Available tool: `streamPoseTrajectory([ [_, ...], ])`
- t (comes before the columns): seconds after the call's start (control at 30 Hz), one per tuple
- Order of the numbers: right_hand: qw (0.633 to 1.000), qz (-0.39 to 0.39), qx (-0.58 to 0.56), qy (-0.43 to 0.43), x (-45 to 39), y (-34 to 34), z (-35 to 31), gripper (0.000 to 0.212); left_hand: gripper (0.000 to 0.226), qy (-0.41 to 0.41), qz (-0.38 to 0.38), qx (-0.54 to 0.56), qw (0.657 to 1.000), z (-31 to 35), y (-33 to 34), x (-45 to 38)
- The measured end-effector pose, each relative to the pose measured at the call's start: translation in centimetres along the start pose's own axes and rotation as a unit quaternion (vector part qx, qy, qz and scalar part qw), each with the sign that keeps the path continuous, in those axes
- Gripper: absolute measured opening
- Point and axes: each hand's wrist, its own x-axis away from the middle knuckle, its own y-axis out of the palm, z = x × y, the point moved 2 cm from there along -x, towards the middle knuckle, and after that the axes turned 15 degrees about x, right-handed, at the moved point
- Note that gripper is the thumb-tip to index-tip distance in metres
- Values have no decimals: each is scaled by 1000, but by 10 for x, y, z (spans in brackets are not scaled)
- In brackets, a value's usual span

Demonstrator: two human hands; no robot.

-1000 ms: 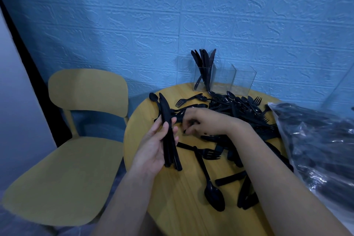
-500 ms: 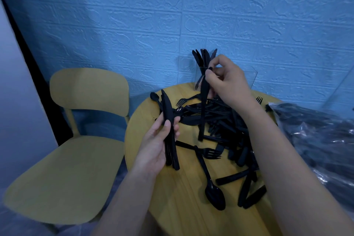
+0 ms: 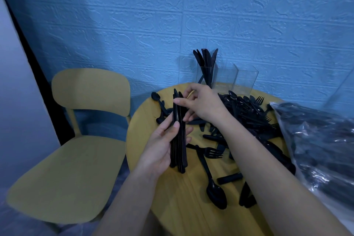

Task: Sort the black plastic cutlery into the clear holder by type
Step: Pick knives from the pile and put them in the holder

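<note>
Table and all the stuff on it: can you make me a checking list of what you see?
Surface: round yellow wooden table, against a blue wall.
Job's things: clear holder, knives standing in its left section, other two look empty; loose pile of forks, spoons and knives; a spoon near the front.
Clutter: plastic bag of more cutlery at the right.
Hands: left hand grips a bundle of knives; right hand touches the bundle's top.
Cables: nothing seen.
Surroundings: yellow chair to the left.
</note>
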Motion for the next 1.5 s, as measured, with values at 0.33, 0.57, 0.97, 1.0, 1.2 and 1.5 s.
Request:
streamPoseTrajectory([
  [0.33, 906, -24, 422, -21, -8, -34, 38, 19, 27, 19, 35, 17, 999, 3, -7, -2],
  [0.57, 839, -92, 537, -19, -9, -24, 59, 23, 28, 7, 30, 44, 999, 5, -6, -2],
  [0.97, 924, 23, 382, -26, -8, -47, 40, 9, 27, 1, 40, 57, 998, 4, -7, -3],
  [1.0, 945, 50, 322, -24, -6, -51, 32, 7, 28, 2, 40, 59, 997, 4, -8, -3],
  [1.2, 998, -45, -2, -38, 8, -43, -6, 5, 30, 19, 49, 56, 997, 5, -7, -3],
  [1.5, 986, -151, 67, -19, -1, -1, 11, 7, 31, 6, 37, 47, 998, 3, -1, -2],
])
